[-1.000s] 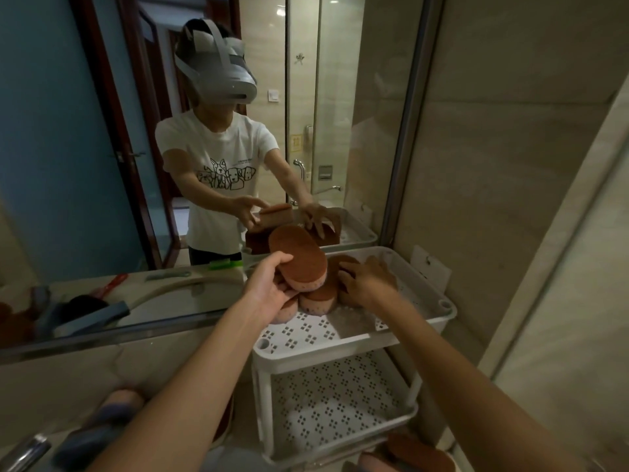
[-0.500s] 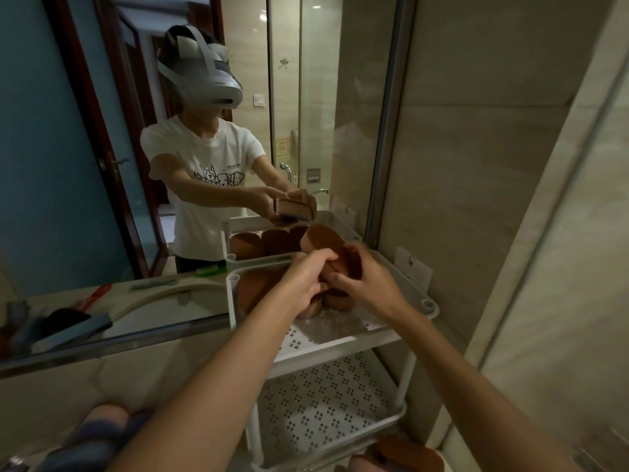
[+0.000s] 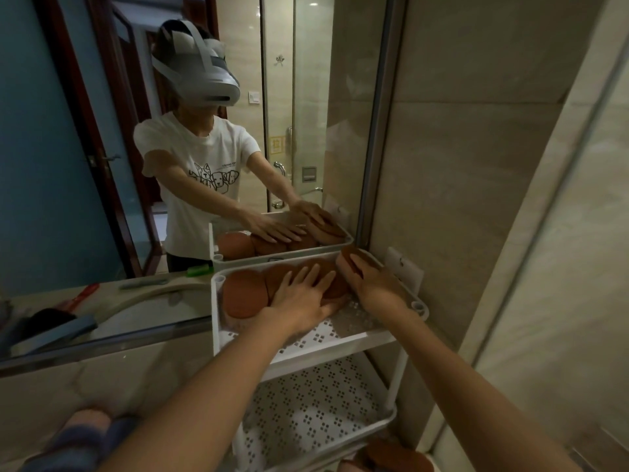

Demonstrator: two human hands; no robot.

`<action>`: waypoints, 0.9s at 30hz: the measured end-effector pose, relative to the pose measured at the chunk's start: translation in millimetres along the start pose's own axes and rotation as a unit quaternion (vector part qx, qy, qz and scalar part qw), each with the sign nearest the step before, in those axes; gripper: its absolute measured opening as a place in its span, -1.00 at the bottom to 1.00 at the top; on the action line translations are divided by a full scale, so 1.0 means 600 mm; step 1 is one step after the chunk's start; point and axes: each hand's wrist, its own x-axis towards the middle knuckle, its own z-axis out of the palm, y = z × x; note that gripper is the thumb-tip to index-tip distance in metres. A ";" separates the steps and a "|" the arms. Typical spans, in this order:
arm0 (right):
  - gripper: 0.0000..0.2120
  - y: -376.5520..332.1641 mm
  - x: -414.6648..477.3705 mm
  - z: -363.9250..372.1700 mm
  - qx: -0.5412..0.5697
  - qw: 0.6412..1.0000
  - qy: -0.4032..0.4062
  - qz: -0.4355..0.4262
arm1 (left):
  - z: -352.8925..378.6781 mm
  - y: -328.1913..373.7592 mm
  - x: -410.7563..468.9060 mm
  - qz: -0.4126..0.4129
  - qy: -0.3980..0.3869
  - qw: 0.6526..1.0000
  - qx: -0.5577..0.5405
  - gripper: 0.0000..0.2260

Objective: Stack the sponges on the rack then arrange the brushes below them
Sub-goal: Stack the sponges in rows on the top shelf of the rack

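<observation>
Pressing sponges now, L hand flat

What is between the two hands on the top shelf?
Brown sponges fill the gap between the left hand and the right hand, as the head view shows.

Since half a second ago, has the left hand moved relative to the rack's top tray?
Yes: the left hand came down from above the top tray and now lies flat on the sponges inside it.
</observation>
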 end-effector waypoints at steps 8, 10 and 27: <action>-0.54 -0.011 -0.004 0.007 -0.143 0.986 -0.062 0.051 | 0.004 0.004 -0.006 -0.009 0.029 1.000 0.000 -0.43; -0.51 -0.014 -0.007 0.006 -0.138 0.987 -0.064 0.054 | 0.003 0.005 -0.006 -0.011 0.029 1.000 0.001 -0.43; -0.40 -0.005 -0.008 0.008 -0.255 0.964 -0.069 -0.025 | -0.006 0.020 -0.001 -0.044 0.028 0.998 -0.032 -0.42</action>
